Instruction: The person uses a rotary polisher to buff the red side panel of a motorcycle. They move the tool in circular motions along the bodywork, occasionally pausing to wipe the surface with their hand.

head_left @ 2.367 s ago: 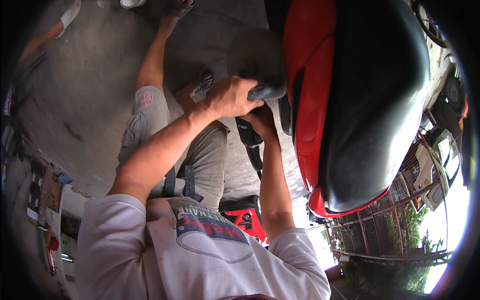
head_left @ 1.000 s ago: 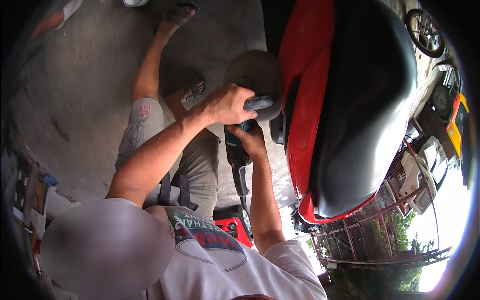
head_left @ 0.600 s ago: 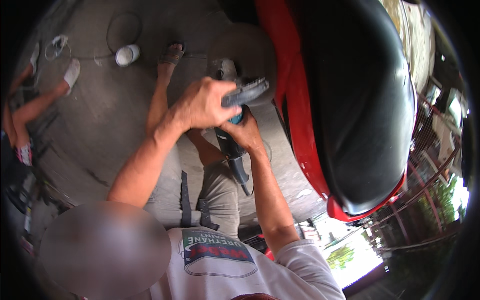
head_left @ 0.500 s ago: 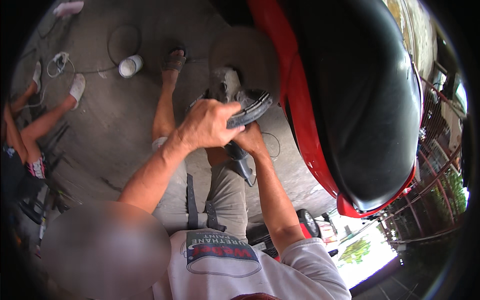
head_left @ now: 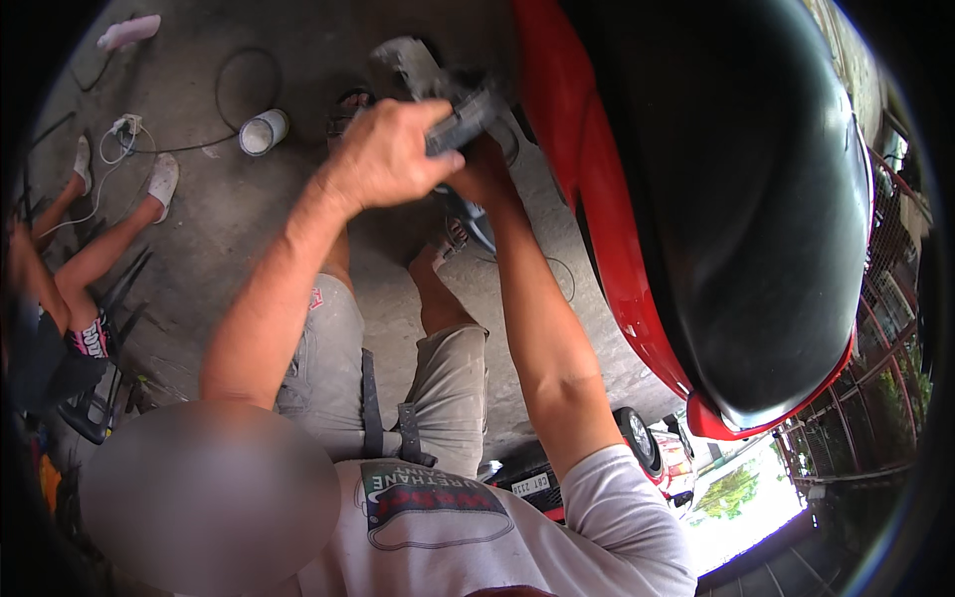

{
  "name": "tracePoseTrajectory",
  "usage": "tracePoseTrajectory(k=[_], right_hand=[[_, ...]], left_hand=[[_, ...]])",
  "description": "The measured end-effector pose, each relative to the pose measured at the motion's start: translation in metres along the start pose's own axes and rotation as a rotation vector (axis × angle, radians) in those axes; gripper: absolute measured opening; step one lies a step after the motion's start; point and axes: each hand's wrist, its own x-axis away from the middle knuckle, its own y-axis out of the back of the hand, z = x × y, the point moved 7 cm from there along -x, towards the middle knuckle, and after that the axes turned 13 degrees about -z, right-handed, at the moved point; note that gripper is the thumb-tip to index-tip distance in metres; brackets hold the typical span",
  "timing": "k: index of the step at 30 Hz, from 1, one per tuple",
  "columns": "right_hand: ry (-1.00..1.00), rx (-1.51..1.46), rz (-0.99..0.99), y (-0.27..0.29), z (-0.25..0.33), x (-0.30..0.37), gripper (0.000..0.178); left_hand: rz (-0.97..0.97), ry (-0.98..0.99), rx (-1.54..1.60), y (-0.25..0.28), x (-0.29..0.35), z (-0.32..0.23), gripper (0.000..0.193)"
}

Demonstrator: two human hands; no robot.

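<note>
Both my hands are on a power tool that looks like an angle polisher [head_left: 413,65], held out before me over the concrete floor. My left hand [head_left: 393,154] is closed round its dark loop handle [head_left: 470,117], with the thumb on the near side. Lower and to the right, my right hand [head_left: 479,179] wraps the tool's body, its fingers partly hidden behind the handle and left hand. The tool's grey head points away from me; its disc does not show clearly. Close on the right stands a red vehicle body [head_left: 622,269] with a smooth black top [head_left: 736,199].
A white can [head_left: 263,132] stands on the floor at the left. Beyond it lie a cord, a white plug cluster [head_left: 127,123] and a pink bottle [head_left: 129,32]. Another person's legs [head_left: 109,234] are at far left. Behind me is another red vehicle [head_left: 647,448].
My hands have moved the polisher away from me and slightly left, tilting it. Its broad round disc, seen before, no longer shows clearly. Both hands keep their grip.
</note>
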Motion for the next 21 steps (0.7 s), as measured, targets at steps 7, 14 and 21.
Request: tracePoseTrajectory(k=[7, 14, 21], right_hand=[[-0.065, 0.147, 0.005, 0.019, -0.081, 0.125, 0.066], [0.106, 0.151, -0.144, 0.01, -0.041, 0.077, 0.067], [0.013, -0.123, -0.112, -0.031, 0.019, -0.086, 0.089]], left_hand=[[0.137, -0.126, 0.137, -0.061, 0.09, -0.034, 0.029], [0.101, -0.151, 0.03, -0.034, 0.052, -0.024, 0.027], [0.001, -0.137, -0.084, 0.051, -0.073, 0.03, 0.033]])
